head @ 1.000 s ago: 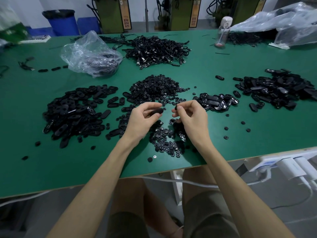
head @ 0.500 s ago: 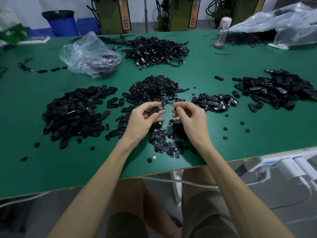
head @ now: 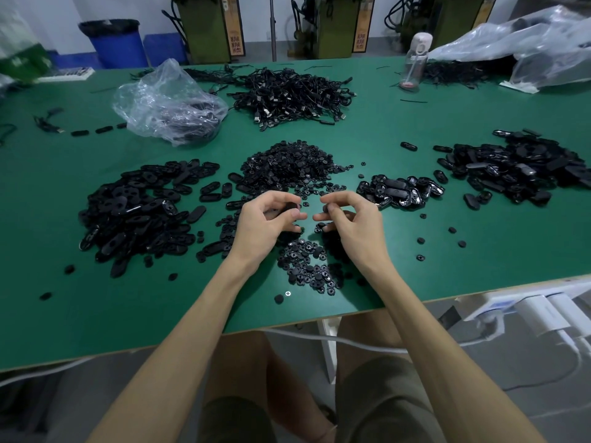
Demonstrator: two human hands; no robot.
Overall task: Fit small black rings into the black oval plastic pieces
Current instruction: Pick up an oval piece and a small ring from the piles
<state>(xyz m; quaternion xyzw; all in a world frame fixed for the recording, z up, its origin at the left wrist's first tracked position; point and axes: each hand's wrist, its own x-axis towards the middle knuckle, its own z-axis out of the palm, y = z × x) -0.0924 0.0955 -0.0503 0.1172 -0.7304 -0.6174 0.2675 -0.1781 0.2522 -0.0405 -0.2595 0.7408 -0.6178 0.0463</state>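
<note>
Two hands meet low over the table, close to its front edge, which runs aslant under my view of the forearms. Bare green surface lies open at front left and front right; elsewhere heaps crowd in. The oval heap sits to the left and the ring heap just beyond the fingers. Loose rings lie between the wrists, and a mixed heap is to the right. The far heap is cut off by the frame's right side.

The left hand is curled round one oval, thumb on its near side; the fingers hide most of it. The right hand pinches a ring between thumb and forefinger, with the other fingers bent. I see it only as a small dark spot, its shape unclear. The two hands' fingertips stand just apart.
</note>
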